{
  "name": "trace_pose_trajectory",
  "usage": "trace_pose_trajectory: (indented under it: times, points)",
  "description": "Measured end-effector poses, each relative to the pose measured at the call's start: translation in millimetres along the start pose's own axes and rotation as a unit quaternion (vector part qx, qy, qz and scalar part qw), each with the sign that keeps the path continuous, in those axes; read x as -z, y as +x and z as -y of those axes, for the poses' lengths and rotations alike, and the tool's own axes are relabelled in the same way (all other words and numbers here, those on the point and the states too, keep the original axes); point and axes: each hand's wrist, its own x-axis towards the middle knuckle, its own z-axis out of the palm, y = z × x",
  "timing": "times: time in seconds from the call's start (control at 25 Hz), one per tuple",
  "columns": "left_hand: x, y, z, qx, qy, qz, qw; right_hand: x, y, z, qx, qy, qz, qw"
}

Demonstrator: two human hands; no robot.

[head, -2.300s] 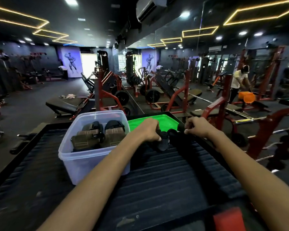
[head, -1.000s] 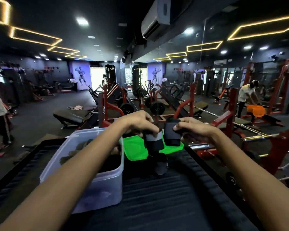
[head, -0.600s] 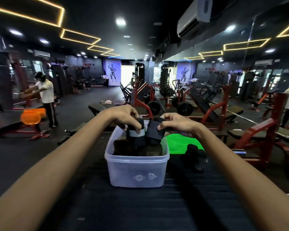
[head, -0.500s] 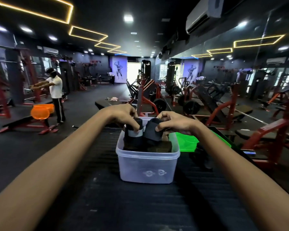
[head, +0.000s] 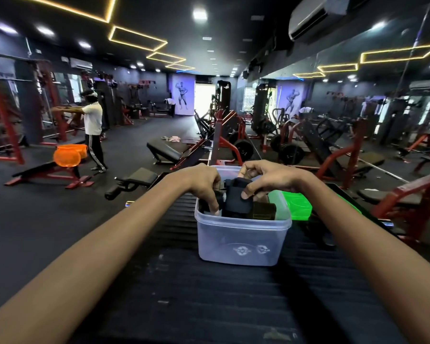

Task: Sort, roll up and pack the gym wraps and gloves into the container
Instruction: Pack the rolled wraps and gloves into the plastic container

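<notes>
Black rolled wrap [head: 236,198] sits pinched under the right hand [head: 268,178] fingers, likely to keep it coiled; left hand [head: 204,183] fingers curl round another inside the container [head: 243,242].

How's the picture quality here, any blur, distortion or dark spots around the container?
Head view: wide-angle bending curves the ceiling light strips and stretches both forearms; room dim, bright doorway blown out; container fairly sharp, dark wraps inside hard to separate; left hand and right hand slightly soft.
</notes>
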Motion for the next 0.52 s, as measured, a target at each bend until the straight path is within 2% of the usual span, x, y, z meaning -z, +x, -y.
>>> trace_pose_trajectory:
  times: [0.12, 0.24, 0.44, 0.52]
  points:
    - [-5, 3, 1, -0.011, 0.017, 0.036, 0.999, -1, 0, -1, 0.010, 0.015, -0.047, 0.999]
    - [-15, 8, -2, -0.022, 0.040, 0.062, 0.997, -1, 0, -6, 0.000, 0.057, -0.051, 0.997]
    - [-32, 13, -3, -0.028, 0.053, 0.081, 0.995, -2, 0, -11, -0.020, 0.023, -0.051, 0.998]
    - [-30, 14, 0, -0.031, 0.040, 0.112, 0.992, -1, -1, -10, -0.016, 0.014, -0.063, 0.998]
